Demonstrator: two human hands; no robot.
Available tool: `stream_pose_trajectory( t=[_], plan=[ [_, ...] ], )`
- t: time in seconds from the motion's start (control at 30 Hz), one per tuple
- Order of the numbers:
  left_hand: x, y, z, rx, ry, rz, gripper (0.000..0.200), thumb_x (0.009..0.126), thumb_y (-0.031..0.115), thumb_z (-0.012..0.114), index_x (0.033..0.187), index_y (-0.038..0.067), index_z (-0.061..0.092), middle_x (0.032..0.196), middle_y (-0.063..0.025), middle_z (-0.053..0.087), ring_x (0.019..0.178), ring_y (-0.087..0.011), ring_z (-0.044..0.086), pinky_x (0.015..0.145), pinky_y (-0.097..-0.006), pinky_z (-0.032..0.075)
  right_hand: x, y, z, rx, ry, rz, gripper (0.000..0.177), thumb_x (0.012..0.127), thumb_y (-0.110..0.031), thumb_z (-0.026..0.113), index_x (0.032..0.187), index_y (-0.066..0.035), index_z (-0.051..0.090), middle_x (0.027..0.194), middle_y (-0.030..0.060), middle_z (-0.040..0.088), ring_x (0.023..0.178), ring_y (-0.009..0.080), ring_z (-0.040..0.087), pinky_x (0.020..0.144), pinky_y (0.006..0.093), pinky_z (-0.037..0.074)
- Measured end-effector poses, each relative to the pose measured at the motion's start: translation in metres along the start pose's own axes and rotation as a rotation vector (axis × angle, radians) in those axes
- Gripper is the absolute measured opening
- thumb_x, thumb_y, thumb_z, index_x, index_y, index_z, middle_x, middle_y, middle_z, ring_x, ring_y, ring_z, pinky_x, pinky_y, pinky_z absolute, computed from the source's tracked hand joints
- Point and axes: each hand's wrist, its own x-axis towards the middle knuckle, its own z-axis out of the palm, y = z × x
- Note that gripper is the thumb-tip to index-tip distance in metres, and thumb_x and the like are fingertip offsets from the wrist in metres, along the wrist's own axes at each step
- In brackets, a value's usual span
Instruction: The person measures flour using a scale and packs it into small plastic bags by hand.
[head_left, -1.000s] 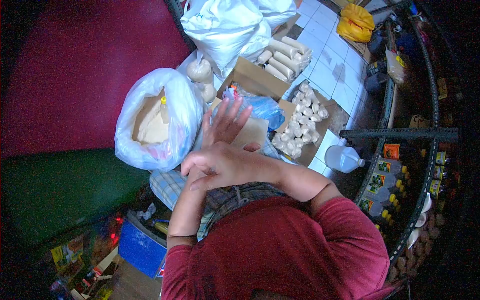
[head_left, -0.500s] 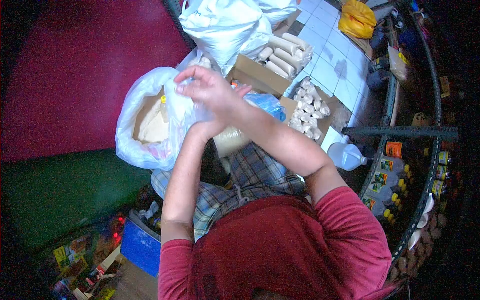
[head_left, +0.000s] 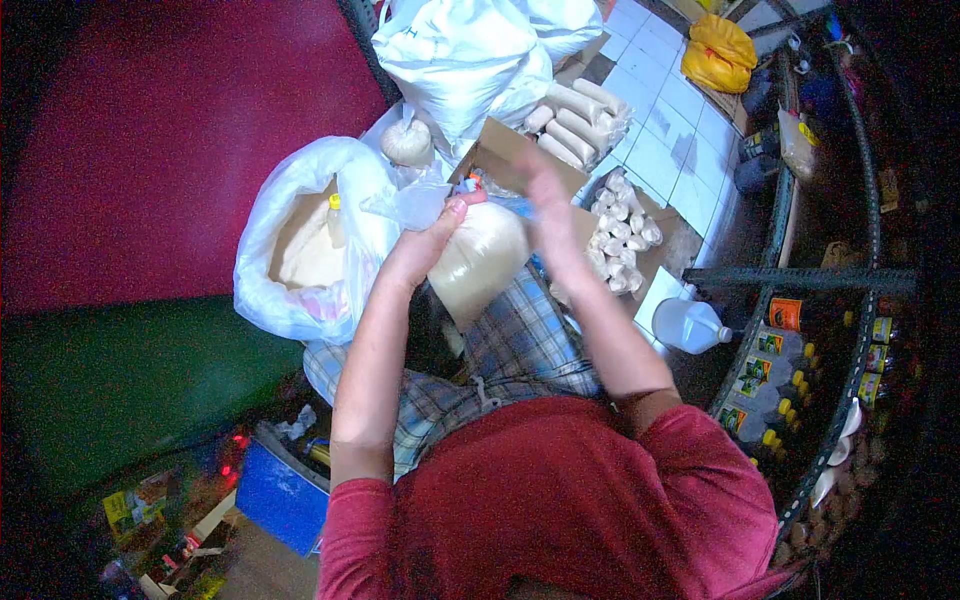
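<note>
My left hand grips the gathered neck of a clear plastic bag filled with something pale, powdery or granular. The bag hangs bulging above my lap, its loose plastic top sticking out left of my thumb. To the right of the bag is my right hand, smeared by motion and apart from it, in front of a cardboard box. On the left stands a large white plastic-lined sack, open at the top, with pale powder and a yellow-capped bottle inside.
Behind the sack stands a tied bag of pale contents. Full white sacks, long filled bags and several small wrapped packs lie farther off. A translucent jug stands by the metal shelf at right.
My right hand has moved away from the bag's top to the right. My left hand now shows holding the bag's neck, and the filled bag is in fuller view.
</note>
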Motion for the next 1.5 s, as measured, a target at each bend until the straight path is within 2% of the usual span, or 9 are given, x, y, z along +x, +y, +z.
stream_pose_trajectory(
  t=[0.33,0.43,0.47,0.67,0.87,1.0,1.17,1.3,1.5],
  plan=[
    [-0.008,0.003,0.016,0.858,0.079,0.504,0.037,0.081,0.016,0.058,0.116,0.004,0.052,0.113,-0.0138,0.056,0.108,-0.0283,0.051,0.093,-0.0367,0.038,-0.02,-0.013,-0.008,-0.029,-0.122,-0.407,0.072,0.074,-0.021,0.067,0.134,-0.001,0.033,0.122,0.0173,0.051,0.116,0.0311,0.046,0.101,0.0389,0.032],
    [-0.039,0.036,0.042,0.676,-0.054,0.443,0.035,0.079,0.011,0.058,0.113,0.003,0.052,0.107,-0.0149,0.057,0.107,-0.0285,0.052,0.091,-0.0365,0.039,-0.02,-0.065,-0.026,0.07,-0.279,-0.535,0.083,0.066,-0.016,0.073,0.136,-0.003,0.03,0.12,0.0147,0.052,0.114,0.0285,0.047,0.1,0.0401,0.031],
    [-0.045,0.026,0.054,0.171,0.059,0.342,0.031,0.079,0.008,0.055,0.109,0.003,0.053,0.105,-0.0164,0.057,0.104,-0.0282,0.053,0.086,-0.0363,0.041,-0.018,-0.074,-0.026,0.222,-0.407,-0.431,0.061,0.076,-0.015,0.067,0.129,-0.003,0.04,0.105,0.0097,0.058,0.099,0.0225,0.054,0.09,0.0363,0.04],
    [-0.03,-0.002,0.049,0.659,0.089,0.659,0.02,0.078,0.006,0.053,0.098,0.003,0.056,0.096,-0.015,0.059,0.093,-0.0273,0.058,0.082,-0.0355,0.044,-0.001,-0.086,-0.004,1.071,-0.649,0.0,0.027,0.094,-0.022,0.047,0.107,0.0,0.051,0.073,-0.0006,0.052,0.067,0.0078,0.049,0.062,0.0218,0.041],
    [-0.038,0.014,0.052,0.466,0.064,0.694,0.019,0.08,0.005,0.051,0.097,0.002,0.058,0.095,-0.0143,0.06,0.09,-0.028,0.058,0.081,-0.0353,0.045,-0.001,-0.088,-0.03,0.875,-0.466,-0.32,0.054,0.08,-0.038,0.064,0.118,-0.004,0.049,0.105,0.0082,0.055,0.098,0.0166,0.052,0.084,0.0295,0.041],
    [-0.039,0.014,0.05,0.592,0.112,0.683,0.022,0.083,0.007,0.051,0.103,0.002,0.056,0.101,-0.0129,0.059,0.091,-0.0274,0.057,0.082,-0.035,0.045,-0.006,-0.063,-0.05,-0.095,-0.541,-0.541,0.086,0.063,-0.039,0.075,0.133,-0.006,0.037,0.136,0.0117,0.039,0.129,0.0279,0.032,0.107,0.0383,0.022],
    [-0.019,-0.017,0.053,0.688,0.208,0.825,0.025,0.084,0.012,0.053,0.107,0.002,0.053,0.106,-0.0139,0.057,0.101,-0.0263,0.053,0.086,-0.0382,0.043,-0.004,-0.076,-0.006,-0.089,-0.504,-0.534,0.023,0.083,-0.024,0.058,0.093,-0.003,0.059,0.091,0.0068,0.061,0.085,0.023,0.056,0.079,0.0347,0.043],
    [-0.028,0.001,0.047,0.559,-0.009,0.4,0.043,0.082,0.022,0.056,0.118,0.001,0.047,0.125,-0.0203,0.045,0.117,-0.0318,0.043,0.097,-0.0444,0.032,-0.014,-0.078,0.012,0.488,-0.317,-0.257,0.02,0.088,-0.023,0.053,0.084,-0.004,0.06,0.067,0.0012,0.057,0.062,0.0125,0.054,0.061,0.0275,0.044],
    [-0.061,0.04,0.044,1.117,0.098,0.492,0.061,0.078,0.032,0.058,0.131,0.009,0.04,0.138,-0.0133,0.036,0.128,-0.0287,0.032,0.102,-0.0567,0.017,-0.029,-0.086,-0.003,0.926,-0.397,-0.063,0.018,0.089,-0.02,0.053,0.083,-0.003,0.056,0.079,0.0008,0.058,0.074,0.009,0.053,0.069,0.025,0.044]
  ],
)
